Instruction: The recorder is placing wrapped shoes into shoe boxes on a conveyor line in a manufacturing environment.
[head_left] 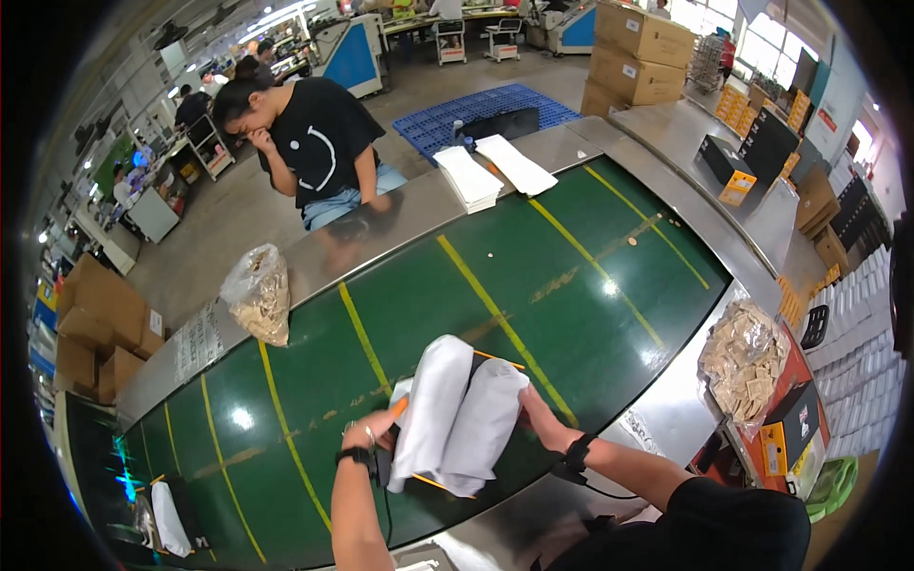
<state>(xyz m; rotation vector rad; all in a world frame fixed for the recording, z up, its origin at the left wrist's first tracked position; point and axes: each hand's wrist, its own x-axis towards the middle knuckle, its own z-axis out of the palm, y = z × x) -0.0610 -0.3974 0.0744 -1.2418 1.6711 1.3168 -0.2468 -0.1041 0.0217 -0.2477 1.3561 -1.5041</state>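
I am holding two white pouches (457, 414) just above the green conveyor belt (571, 285), near its edge on my side. My left hand (373, 433) is closed on the lower left side of the pouches, and something orange shows at its fingers, though I cannot tell what it is. My right hand (535, 414) is on the right side of the pouches, mostly hidden behind them; it seems to be gripping or bracing them, but I cannot tell how far its fingers are shut.

The pouches stand side by side, their long axes running from my hands up and away toward the far side of the belt, leaning slightly right. A thin orange-edged flat piece (495, 360) pokes out behind the pouches at their top right and again at their lower edge. Both hands are touching the pouches, so neither is nearer; the left one has the clearer grip.

Beyond the pouches, across the belt, a clear bag of small tan pieces (259, 295) sits on the steel surface (428, 205), and stacks of white sheets (495, 171) lie farther right along it. A person in a black shirt (319, 133) sits behind that surface. To the right of the pouches, past the belt's edge, a second clear bag of tan pieces (743, 357) rests by an orange and black box (785, 428).
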